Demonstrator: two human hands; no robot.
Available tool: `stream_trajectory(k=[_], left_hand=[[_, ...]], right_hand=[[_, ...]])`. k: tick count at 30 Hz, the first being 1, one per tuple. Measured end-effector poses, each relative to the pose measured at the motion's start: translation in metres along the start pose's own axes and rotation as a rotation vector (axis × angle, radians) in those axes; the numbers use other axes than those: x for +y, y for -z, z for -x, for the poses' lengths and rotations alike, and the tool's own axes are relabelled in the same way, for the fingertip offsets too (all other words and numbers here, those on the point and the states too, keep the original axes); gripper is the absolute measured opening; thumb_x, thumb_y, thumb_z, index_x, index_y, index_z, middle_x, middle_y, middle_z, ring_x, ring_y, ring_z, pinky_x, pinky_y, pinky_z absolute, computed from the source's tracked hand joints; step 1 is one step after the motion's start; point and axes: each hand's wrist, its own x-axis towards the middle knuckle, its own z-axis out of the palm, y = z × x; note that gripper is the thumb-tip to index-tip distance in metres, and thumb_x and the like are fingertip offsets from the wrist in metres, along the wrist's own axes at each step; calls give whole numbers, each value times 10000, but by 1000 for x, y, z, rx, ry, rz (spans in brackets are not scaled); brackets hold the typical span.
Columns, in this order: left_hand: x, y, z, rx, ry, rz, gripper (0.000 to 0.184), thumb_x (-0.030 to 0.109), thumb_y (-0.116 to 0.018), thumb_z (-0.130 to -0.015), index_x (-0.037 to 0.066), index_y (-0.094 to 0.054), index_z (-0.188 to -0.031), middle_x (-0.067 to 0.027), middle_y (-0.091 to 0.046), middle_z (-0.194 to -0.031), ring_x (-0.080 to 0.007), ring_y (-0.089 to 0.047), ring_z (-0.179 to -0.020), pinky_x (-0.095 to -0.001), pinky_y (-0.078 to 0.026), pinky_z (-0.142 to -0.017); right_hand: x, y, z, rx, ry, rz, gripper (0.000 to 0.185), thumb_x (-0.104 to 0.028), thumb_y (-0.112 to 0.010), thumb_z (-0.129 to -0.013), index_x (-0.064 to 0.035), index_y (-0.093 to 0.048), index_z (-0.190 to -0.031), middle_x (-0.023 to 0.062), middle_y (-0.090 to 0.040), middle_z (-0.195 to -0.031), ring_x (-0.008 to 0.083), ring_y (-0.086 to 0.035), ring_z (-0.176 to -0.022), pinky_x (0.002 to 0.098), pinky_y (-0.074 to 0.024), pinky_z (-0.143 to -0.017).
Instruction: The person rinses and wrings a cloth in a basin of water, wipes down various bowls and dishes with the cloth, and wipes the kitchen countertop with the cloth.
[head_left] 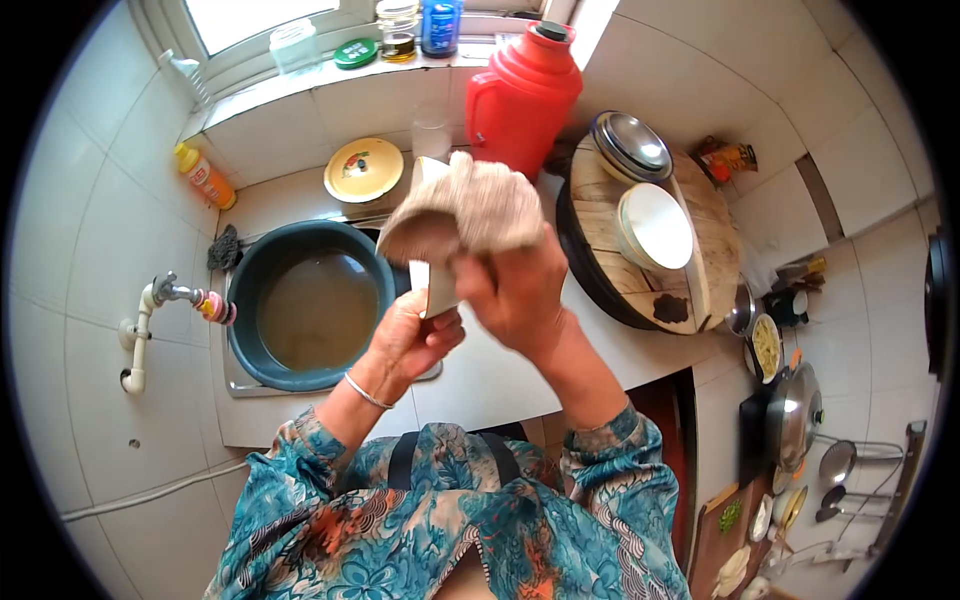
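Observation:
My left hand [412, 335] is closed on a thin white flat object [443, 293], seen almost edge-on above the counter. Most of that object is covered, so its kind does not show. My right hand [525, 295] grips a beige ribbed cloth [490, 208], which is bunched over the white object and touches it. A corner of the white object sticks up behind the cloth. Left of my hands, a dark green basin [243, 335] of cloudy water sits in the sink [240, 385].
On the right, a white bowl [660, 228] and stacked metal bowls [638, 145] rest on round wooden boards [620, 285]. A red thermos [525, 95] and a yellow lid [364, 170] stand behind. A tap [175, 290] projects at left; a lidded pan [795, 415] is at far right.

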Motion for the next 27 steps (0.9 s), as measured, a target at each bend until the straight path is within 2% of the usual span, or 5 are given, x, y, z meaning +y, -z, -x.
stream_trajectory(k=[5,8,13,19,27], left_hand=[[16,-9,-2,118,-87,-473,278,34,-643,-754,-80,-626,-1007,-123,-683,-889,-195,-672,-673,-297,-567,-632],[20,-6,-11,-47,-19,-594,244,40,-646,-757,-74,-645,-973,-106,-681,-853,-167,-666,-674,-270,-541,-596],[-4,-18,-23,-34,-129,-551,223,58,-552,-845,-51,-633,-1021,-81,-671,-860,-126,-640,-685,-242,-519,-591],[-31,-52,-61,48,-145,-624,330,64,-595,-797,-85,-577,-1091,-117,-662,-947,-173,-655,-779,-276,-532,-687],[-64,-160,-161,-58,-271,-1156,416,133,-604,-758,-80,-573,-1114,-133,-653,-880,-180,-629,-718,-267,-496,-639]], right_hand=[[52,36,-21,-394,-241,-461,178,-126,-517,-900,-25,-570,-1036,217,-622,-1059,395,-623,-889,422,-511,-765],[53,45,1,-550,-851,-947,412,-337,-418,-954,28,-606,-984,33,-646,-938,102,-562,-864,259,-452,-783],[24,42,60,44,-1074,-1161,472,-316,-349,-998,6,-493,-1311,87,-589,-1223,146,-562,-1068,285,-442,-928],[13,58,98,512,-1131,-957,474,-316,-381,-1003,36,-486,-1302,84,-562,-1217,157,-533,-1091,292,-421,-940],[43,146,182,363,-1243,-646,274,-225,-472,-974,21,-576,-914,-8,-536,-824,90,-448,-774,244,-399,-728]])
